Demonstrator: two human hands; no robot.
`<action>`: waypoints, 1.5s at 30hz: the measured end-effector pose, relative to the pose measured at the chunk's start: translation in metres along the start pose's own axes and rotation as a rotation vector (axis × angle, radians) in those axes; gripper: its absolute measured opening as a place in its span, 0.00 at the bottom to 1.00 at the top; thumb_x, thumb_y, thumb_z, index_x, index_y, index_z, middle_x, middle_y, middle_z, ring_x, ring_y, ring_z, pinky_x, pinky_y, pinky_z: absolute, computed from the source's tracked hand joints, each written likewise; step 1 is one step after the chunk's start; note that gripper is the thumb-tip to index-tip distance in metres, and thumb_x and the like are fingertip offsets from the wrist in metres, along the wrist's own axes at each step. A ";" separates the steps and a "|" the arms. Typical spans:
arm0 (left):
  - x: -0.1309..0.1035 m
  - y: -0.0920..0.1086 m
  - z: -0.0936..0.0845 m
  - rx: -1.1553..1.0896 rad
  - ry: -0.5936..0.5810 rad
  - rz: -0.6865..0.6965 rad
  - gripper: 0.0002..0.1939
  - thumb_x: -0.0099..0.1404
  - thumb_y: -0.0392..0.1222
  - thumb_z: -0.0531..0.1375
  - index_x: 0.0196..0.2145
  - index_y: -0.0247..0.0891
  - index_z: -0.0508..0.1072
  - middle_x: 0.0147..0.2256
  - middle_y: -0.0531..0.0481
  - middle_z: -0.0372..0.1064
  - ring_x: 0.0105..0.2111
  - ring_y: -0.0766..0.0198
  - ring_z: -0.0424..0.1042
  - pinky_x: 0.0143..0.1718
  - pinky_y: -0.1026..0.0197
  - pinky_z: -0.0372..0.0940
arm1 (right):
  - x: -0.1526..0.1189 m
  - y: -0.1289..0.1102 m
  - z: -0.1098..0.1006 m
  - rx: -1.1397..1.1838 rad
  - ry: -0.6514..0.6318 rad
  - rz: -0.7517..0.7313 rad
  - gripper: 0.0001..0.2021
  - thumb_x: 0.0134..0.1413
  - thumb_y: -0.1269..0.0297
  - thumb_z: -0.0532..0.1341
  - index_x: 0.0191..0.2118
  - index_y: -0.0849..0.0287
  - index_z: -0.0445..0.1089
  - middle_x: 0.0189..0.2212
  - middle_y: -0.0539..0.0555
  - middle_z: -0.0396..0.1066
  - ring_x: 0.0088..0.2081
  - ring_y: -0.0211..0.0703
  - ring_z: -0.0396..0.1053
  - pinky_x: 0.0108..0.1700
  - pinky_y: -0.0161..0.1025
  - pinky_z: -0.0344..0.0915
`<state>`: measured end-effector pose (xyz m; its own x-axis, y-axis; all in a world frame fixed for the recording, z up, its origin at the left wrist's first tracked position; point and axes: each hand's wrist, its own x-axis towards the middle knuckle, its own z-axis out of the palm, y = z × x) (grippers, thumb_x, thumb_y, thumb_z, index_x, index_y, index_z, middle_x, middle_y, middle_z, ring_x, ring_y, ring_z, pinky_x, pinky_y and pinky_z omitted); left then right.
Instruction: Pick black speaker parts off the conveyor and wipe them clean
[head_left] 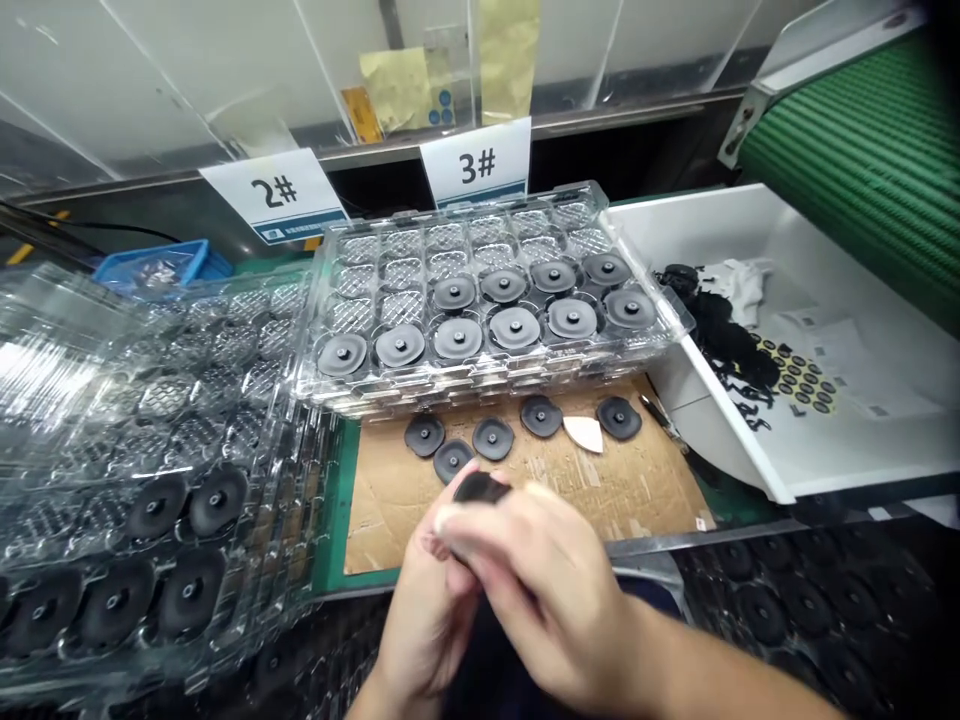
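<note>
My left hand (430,590) and my right hand (559,585) meet over the front edge of the cardboard sheet (390,520). Between them they grip a black rounded part (480,488), mostly covered by my fingers. Left fingers wrap it from below; the right thumb and fingers press against it from above. Just beyond lie several matching dark disc-shaped parts with a small centre hub, such as one disc (493,438). A white rounded-triangular piece (584,433) rests among them.
A stack of clear trays (450,375), partly filled with discs, stands behind the cardboard. More clear trays (270,500) are at left. At right, a white bin (847,450) holds small black pieces (731,345) and stickers, below a green conveyor belt (862,150). A pen-like tool (664,415) lies nearby.
</note>
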<state>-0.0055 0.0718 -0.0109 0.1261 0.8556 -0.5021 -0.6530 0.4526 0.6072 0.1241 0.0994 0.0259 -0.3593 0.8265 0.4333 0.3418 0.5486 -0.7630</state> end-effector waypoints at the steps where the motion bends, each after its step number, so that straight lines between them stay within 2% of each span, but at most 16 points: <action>1: 0.000 0.002 0.000 0.000 0.019 -0.003 0.28 0.47 0.40 0.67 0.48 0.46 0.69 0.43 0.48 0.72 0.43 0.58 0.71 0.45 0.61 0.64 | -0.002 -0.001 0.000 0.026 -0.036 -0.003 0.13 0.54 0.76 0.52 0.45 0.64 0.65 0.34 0.55 0.71 0.33 0.40 0.66 0.36 0.39 0.62; 3: 0.001 0.002 0.002 -0.013 0.016 -0.015 0.30 0.45 0.40 0.68 0.48 0.46 0.68 0.44 0.48 0.71 0.44 0.57 0.70 0.46 0.60 0.64 | -0.002 -0.001 -0.001 0.047 -0.074 0.034 0.11 0.54 0.77 0.52 0.42 0.62 0.66 0.32 0.53 0.71 0.31 0.39 0.65 0.35 0.37 0.62; 8: 0.001 0.000 0.009 0.010 -0.057 0.003 0.35 0.39 0.49 0.69 0.47 0.42 0.70 0.45 0.45 0.71 0.44 0.53 0.69 0.48 0.57 0.63 | 0.010 -0.001 -0.001 -0.024 0.040 0.025 0.12 0.57 0.74 0.51 0.46 0.65 0.64 0.36 0.56 0.71 0.36 0.42 0.66 0.41 0.41 0.62; 11: -0.003 0.007 0.012 -0.028 -0.019 -0.007 0.30 0.41 0.46 0.69 0.45 0.45 0.72 0.45 0.48 0.72 0.41 0.56 0.72 0.45 0.59 0.65 | 0.001 -0.001 -0.013 0.042 -0.087 -0.029 0.12 0.55 0.76 0.52 0.44 0.64 0.65 0.31 0.54 0.71 0.33 0.39 0.66 0.37 0.38 0.62; 15: -0.003 0.015 0.019 -0.061 0.025 -0.045 0.32 0.33 0.45 0.71 0.41 0.46 0.74 0.42 0.49 0.74 0.39 0.55 0.73 0.44 0.57 0.67 | -0.016 0.005 -0.035 -0.035 -0.198 0.094 0.12 0.54 0.77 0.53 0.43 0.61 0.65 0.30 0.51 0.70 0.27 0.37 0.63 0.32 0.36 0.60; 17: -0.001 0.015 0.023 -0.041 0.054 -0.012 0.32 0.32 0.46 0.71 0.41 0.46 0.75 0.43 0.49 0.74 0.43 0.56 0.72 0.46 0.60 0.65 | -0.019 0.005 -0.037 -0.109 -0.127 0.118 0.12 0.55 0.77 0.53 0.44 0.61 0.64 0.31 0.53 0.70 0.29 0.38 0.63 0.33 0.38 0.60; 20: 0.000 0.013 0.027 -0.024 0.065 0.037 0.31 0.36 0.47 0.70 0.42 0.48 0.74 0.44 0.50 0.73 0.45 0.54 0.70 0.51 0.57 0.61 | -0.017 0.001 -0.029 -0.229 0.024 0.037 0.14 0.53 0.77 0.53 0.46 0.65 0.63 0.30 0.56 0.70 0.29 0.42 0.64 0.33 0.40 0.61; 23: -0.001 0.011 0.025 -0.031 0.065 0.037 0.29 0.38 0.47 0.70 0.42 0.49 0.74 0.45 0.52 0.73 0.43 0.54 0.72 0.50 0.56 0.63 | -0.013 0.001 -0.021 -0.167 -0.023 -0.013 0.12 0.54 0.76 0.53 0.44 0.64 0.64 0.27 0.54 0.70 0.27 0.40 0.64 0.31 0.39 0.62; 27: -0.002 0.011 0.021 -0.004 0.084 0.121 0.33 0.35 0.49 0.70 0.43 0.47 0.73 0.45 0.50 0.73 0.46 0.58 0.70 0.45 0.68 0.64 | -0.011 0.003 -0.021 -0.142 -0.044 0.119 0.11 0.55 0.76 0.52 0.43 0.62 0.65 0.35 0.55 0.71 0.35 0.42 0.68 0.38 0.40 0.64; 29: -0.002 0.010 0.022 0.009 0.099 0.106 0.33 0.37 0.49 0.69 0.45 0.47 0.72 0.47 0.49 0.72 0.45 0.58 0.70 0.47 0.66 0.64 | -0.012 0.000 -0.021 -0.203 0.016 0.070 0.12 0.54 0.76 0.52 0.44 0.64 0.65 0.33 0.56 0.72 0.33 0.43 0.68 0.38 0.41 0.64; 31: -0.001 0.010 0.023 0.003 0.104 0.075 0.33 0.39 0.48 0.69 0.46 0.49 0.71 0.48 0.48 0.71 0.45 0.55 0.71 0.48 0.61 0.64 | -0.011 0.001 -0.021 -0.160 -0.005 0.014 0.11 0.54 0.76 0.52 0.44 0.63 0.65 0.30 0.54 0.72 0.29 0.41 0.68 0.37 0.40 0.64; 34: 0.003 0.007 0.021 -0.038 0.105 0.108 0.34 0.42 0.48 0.68 0.49 0.49 0.68 0.49 0.48 0.70 0.49 0.53 0.68 0.52 0.59 0.61 | -0.013 0.019 -0.021 -0.022 -0.050 0.192 0.10 0.57 0.71 0.52 0.43 0.58 0.66 0.35 0.52 0.72 0.35 0.39 0.69 0.39 0.36 0.66; 36: 0.005 0.005 0.017 -0.077 0.109 0.138 0.34 0.45 0.48 0.67 0.51 0.48 0.66 0.49 0.47 0.69 0.52 0.53 0.64 0.54 0.57 0.58 | -0.021 0.042 -0.016 -0.026 0.016 0.422 0.10 0.59 0.67 0.52 0.44 0.57 0.66 0.40 0.52 0.71 0.39 0.40 0.69 0.40 0.35 0.67; 38: 0.007 0.002 0.012 -0.113 0.105 0.134 0.34 0.47 0.47 0.66 0.53 0.49 0.64 0.50 0.47 0.68 0.52 0.52 0.64 0.56 0.55 0.56 | -0.039 0.065 -0.004 -0.059 0.074 0.562 0.11 0.59 0.64 0.52 0.44 0.58 0.66 0.40 0.54 0.71 0.36 0.40 0.71 0.36 0.35 0.68; 42: 0.008 -0.002 0.004 -0.135 0.074 0.112 0.32 0.50 0.46 0.64 0.53 0.51 0.63 0.51 0.48 0.67 0.51 0.53 0.65 0.56 0.53 0.56 | -0.084 0.091 0.023 -0.012 -0.050 0.568 0.10 0.56 0.64 0.55 0.39 0.58 0.72 0.33 0.53 0.75 0.33 0.42 0.72 0.34 0.37 0.70; 45: 0.008 -0.004 0.005 -0.114 0.047 0.097 0.32 0.51 0.47 0.64 0.54 0.51 0.62 0.52 0.47 0.66 0.51 0.54 0.65 0.55 0.54 0.57 | -0.087 0.088 0.023 0.013 -0.068 0.571 0.10 0.56 0.65 0.56 0.39 0.57 0.73 0.34 0.53 0.75 0.35 0.44 0.73 0.37 0.40 0.70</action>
<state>0.0022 0.0784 -0.0144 0.0252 0.8801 -0.4741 -0.7415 0.3345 0.5817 0.1656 0.0730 -0.0894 -0.1762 0.9810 -0.0807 0.4874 0.0157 -0.8730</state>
